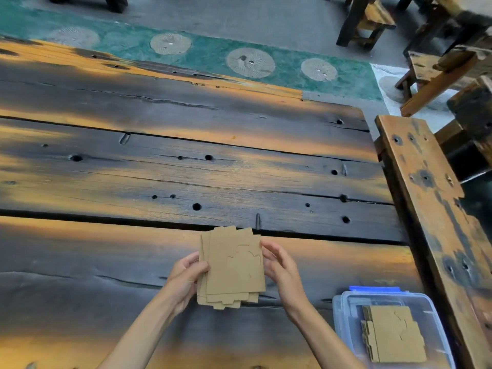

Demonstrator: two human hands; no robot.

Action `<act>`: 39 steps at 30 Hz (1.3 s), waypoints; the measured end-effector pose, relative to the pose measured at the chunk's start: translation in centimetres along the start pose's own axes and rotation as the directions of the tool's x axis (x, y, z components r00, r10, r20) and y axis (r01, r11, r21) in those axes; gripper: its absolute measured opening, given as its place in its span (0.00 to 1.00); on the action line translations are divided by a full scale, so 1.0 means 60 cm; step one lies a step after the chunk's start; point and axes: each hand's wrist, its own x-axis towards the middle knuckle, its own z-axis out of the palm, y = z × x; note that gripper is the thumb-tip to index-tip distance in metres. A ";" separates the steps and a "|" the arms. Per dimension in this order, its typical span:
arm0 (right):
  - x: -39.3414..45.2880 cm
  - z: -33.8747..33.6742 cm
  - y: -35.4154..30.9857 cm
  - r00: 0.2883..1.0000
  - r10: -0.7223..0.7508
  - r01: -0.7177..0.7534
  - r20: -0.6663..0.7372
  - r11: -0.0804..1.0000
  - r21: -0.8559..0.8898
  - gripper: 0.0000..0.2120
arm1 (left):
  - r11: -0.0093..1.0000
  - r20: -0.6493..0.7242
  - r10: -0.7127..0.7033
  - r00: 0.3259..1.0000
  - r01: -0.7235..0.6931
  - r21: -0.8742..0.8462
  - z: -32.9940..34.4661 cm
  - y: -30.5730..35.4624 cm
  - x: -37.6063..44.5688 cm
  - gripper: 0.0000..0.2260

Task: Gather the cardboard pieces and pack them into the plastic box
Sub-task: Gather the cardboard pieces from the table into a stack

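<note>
1. Two bare hands hold one stack of cardboard pieces (pixel 232 266) above the near middle of the table (pixel 165 166): the left hand (pixel 186 278) grips the stack's left edge with thumb on top and fingers beneath, and the right hand (pixel 281 267) cups its right edge with curled fingers.
2. Flat, matte brown sheets make up the stack, unevenly aligned, with notched tabs showing at the near end and a jagged cut line on the top sheet.
3. Near right on the table sits the plastic box (pixel 343 315), clear, rounded at the corners, with a blue clip at its far rim; a second stack of cardboard (pixel 394 334) lies flat inside.
4. Heavy charred planks form the table, dark with orange patches, cracked and dotted with holes.
5. Right of the table runs a wooden bench (pixel 426 187); far beyond lies a green floor strip (pixel 207 57) with round stone discs.
</note>
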 end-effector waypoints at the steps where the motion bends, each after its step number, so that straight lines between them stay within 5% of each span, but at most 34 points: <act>1: -0.005 -0.006 0.008 0.997 0.064 -0.061 -0.039 0.994 0.091 0.16 | 1.000 -0.017 0.004 1.000 -0.004 -0.010 0.013 -0.004 0.000 0.14; 5: -0.017 -0.043 0.034 0.964 0.259 -0.265 0.057 0.941 0.210 0.16 | 1.000 -0.038 0.023 0.999 -0.024 -0.012 0.070 -0.029 -0.001 0.15; 15: -0.029 -0.204 0.047 0.975 0.211 -0.208 0.072 0.977 -0.040 0.16 | 0.997 0.097 -0.068 0.993 0.064 0.042 0.154 -0.092 -0.011 0.22; 21: -0.048 -0.274 0.048 0.954 0.218 -0.172 0.206 0.961 -0.218 0.17 | 0.929 0.109 -0.050 0.993 0.006 0.371 0.201 -0.091 -0.024 0.14; 30: -0.083 -0.383 0.068 0.985 0.171 -0.170 -0.021 0.939 -0.300 0.26 | 0.901 0.101 0.018 0.995 -0.060 0.430 0.311 -0.153 -0.058 0.10; 39: -0.131 -0.525 0.088 0.995 0.060 -0.090 -0.079 0.882 -0.463 0.21 | 0.853 0.076 0.147 0.986 -0.165 0.496 0.449 -0.272 -0.083 0.10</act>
